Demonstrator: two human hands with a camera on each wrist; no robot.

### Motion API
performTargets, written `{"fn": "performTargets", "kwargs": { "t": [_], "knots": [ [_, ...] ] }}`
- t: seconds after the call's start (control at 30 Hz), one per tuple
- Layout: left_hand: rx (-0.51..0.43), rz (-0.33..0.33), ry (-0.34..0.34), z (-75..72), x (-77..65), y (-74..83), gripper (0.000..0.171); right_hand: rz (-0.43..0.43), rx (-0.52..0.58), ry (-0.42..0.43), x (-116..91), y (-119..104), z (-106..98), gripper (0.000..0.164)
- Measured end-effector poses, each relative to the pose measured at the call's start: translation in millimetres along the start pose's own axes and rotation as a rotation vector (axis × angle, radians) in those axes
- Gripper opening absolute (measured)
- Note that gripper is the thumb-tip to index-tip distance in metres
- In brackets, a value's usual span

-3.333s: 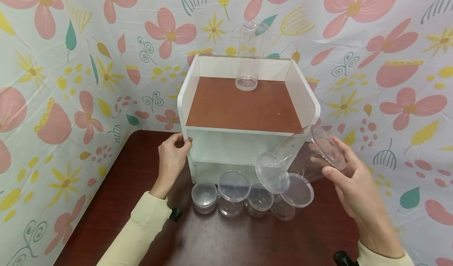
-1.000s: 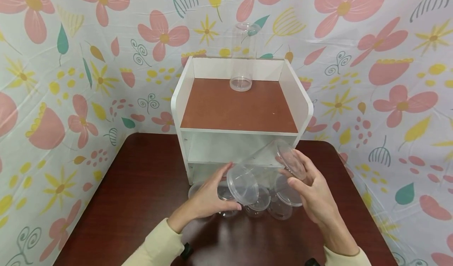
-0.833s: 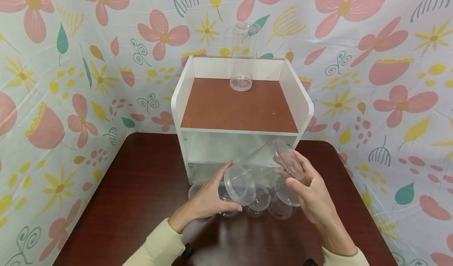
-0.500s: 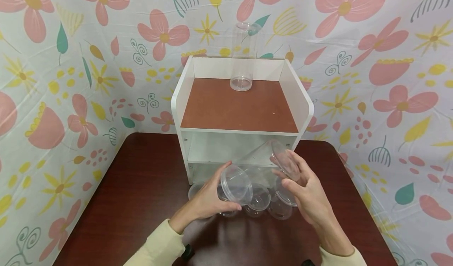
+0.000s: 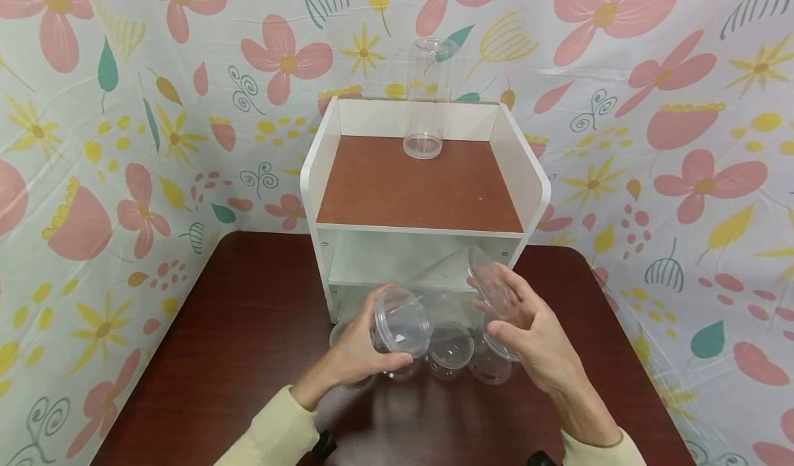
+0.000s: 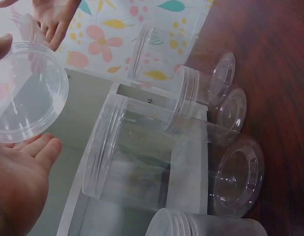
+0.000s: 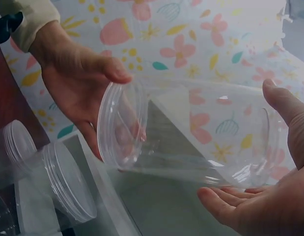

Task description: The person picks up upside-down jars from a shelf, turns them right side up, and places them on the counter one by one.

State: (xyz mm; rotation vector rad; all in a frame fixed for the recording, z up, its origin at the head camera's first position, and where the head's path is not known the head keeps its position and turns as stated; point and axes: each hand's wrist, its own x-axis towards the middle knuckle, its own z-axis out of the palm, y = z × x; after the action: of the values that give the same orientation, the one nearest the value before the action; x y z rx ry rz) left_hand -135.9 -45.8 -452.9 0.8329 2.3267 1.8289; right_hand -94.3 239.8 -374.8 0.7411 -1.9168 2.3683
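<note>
A tall clear plastic jar (image 5: 443, 290) is held tilted in the air before the white shelf unit, its ridged lid end to the left and its base to the right. My left hand (image 5: 353, 349) reaches round the lid (image 7: 123, 125), thumb on one side of the rim and fingers on the other. At the base end my right hand (image 5: 546, 345) grips the jar between thumb and fingers. In the left wrist view the lid (image 6: 29, 93) faces the camera between thumb and fingers. Below the held jar, several smaller clear jars (image 5: 449, 347) stand in a row, partly hidden by my hands.
The white shelf unit (image 5: 318, 176) with a brown top (image 5: 415, 190) stands at the back of the dark red table (image 5: 260, 300). On its top, near the rear panel, a tall clear jar (image 5: 424, 107) stands upright. Flower-patterned cloth (image 5: 651, 142) hangs behind and at the sides.
My right hand has brought the jar leftward from the shelf's right side. My left hand left the shelf's edge, came over, and now holds the lid end.
</note>
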Motion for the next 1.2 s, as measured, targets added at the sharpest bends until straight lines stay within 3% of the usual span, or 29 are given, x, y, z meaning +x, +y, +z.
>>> {"fn": "performTargets", "kwargs": {
  "t": [0.13,0.3,0.5,0.6,0.7,0.93,1.2],
  "knots": [
    [-0.010,0.039,0.021,-7.4,-3.8,-1.5,0.103,-0.027,-0.011,0.021,1.2,-2.8,-3.8,0.070],
    [-0.093,0.095,0.030,-18.5,-9.6,-1.8,0.101,-0.013,-0.115,0.165,3.6,-8.0,-11.0,0.055],
    [-0.193,0.177,0.025,-32.3,-15.3,4.5,0.102,0.058,-0.491,0.440,8.0,-11.4,-23.7,0.052],
    [-0.203,0.206,0.023,-39.8,-18.2,7.5,0.104,0.086,-0.687,0.526,14.8,-8.9,-31.4,0.054],
    [-0.189,0.225,0.024,-47.2,-21.4,10.5,0.105,0.115,-0.793,0.541,21.8,-3.6,-39.7,0.057],
    [-0.135,0.237,0.050,-66.8,-30.2,18.3,0.106,0.142,-0.909,0.528,39.5,13.5,-49.9,0.050],
    [-0.001,0.233,0.113,-87.1,-39.5,24.5,0.105,0.077,-1.011,0.556,56.0,28.4,-55.2,0.031]
  ]
}}
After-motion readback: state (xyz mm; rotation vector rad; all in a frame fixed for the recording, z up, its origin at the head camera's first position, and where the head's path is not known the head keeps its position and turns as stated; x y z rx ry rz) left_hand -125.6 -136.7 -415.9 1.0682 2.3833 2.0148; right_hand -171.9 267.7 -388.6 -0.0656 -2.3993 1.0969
